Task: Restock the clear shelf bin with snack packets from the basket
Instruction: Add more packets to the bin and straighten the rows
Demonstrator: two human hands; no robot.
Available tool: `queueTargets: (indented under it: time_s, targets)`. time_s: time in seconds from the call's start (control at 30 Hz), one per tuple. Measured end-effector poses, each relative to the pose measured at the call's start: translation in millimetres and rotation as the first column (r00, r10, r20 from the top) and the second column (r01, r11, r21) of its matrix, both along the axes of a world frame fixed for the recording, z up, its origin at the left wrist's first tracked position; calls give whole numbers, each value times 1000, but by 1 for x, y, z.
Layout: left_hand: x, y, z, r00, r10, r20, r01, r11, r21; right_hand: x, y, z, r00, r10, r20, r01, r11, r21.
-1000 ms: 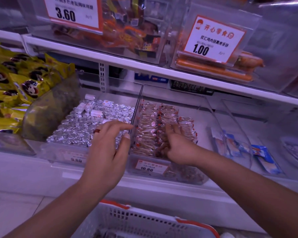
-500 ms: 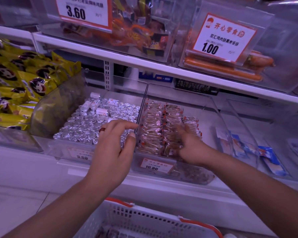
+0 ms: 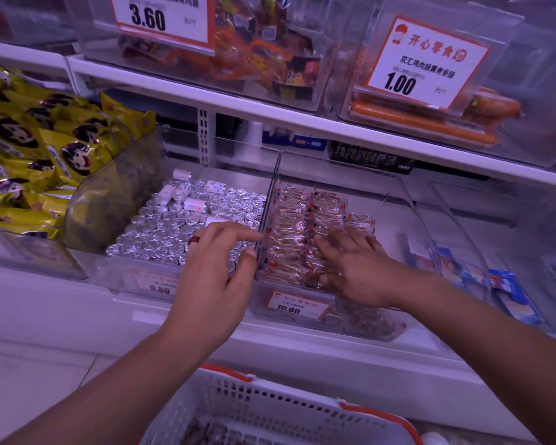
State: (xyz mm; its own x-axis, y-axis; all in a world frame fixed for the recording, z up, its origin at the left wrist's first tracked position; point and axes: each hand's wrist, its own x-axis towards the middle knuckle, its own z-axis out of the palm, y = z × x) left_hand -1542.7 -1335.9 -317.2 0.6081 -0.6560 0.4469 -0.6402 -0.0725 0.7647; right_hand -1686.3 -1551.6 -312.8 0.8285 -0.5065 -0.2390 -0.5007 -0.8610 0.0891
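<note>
The clear shelf bin (image 3: 395, 200) on the lower shelf holds rows of small clear-wrapped brown snack packets (image 3: 299, 226) and carries a 10.80 price tag. My right hand (image 3: 357, 268) lies flat inside the bin, its spread fingers pressing on the packets at the front. My left hand (image 3: 219, 271), with a red ring, hovers at the bin's left wall, fingers extended toward it and touching its edge, holding nothing. The white basket (image 3: 270, 399) with orange trim sits below at the frame's bottom, with dark packets inside.
Left of the bin stands a bin of silver foil sweets (image 3: 180, 226), then yellow snack bags (image 3: 42, 149). Blue packets (image 3: 482, 277) lie in a bin to the right. The upper shelf (image 3: 302, 126) overhangs, holding bins with 3.60 and 1.00 tags.
My right hand has slid a little to the right over the packets and spread its fingers. The left hand keeps its place at the bin's left wall.
</note>
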Motion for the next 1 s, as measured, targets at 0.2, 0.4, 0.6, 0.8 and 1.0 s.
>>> queueTargets:
  time_s: [0.2,0.4,0.6,0.8,1.0]
  targets:
    - [-2,2,1,999,-4,38,3,1000,12,-1,-2,3,1000,-8,1,8,997,71]
    - [-9,3,2,993,-33,111,33,999,4,-13,1,20,985,13,175,-28,996,85]
    - [-36,14,-3,910,-155,384,224,964,-141,-56,28,39,789,-2,614,-75,992,99]
    - [-72,45,-114,685,-620,383,484,780,397,-130,120,-99,699,-209,684,-82,926,367]
    - [-60,102,-274,721,-677,-148,256,62,965,-174,136,-298,851,-276,-447,479,757,444]
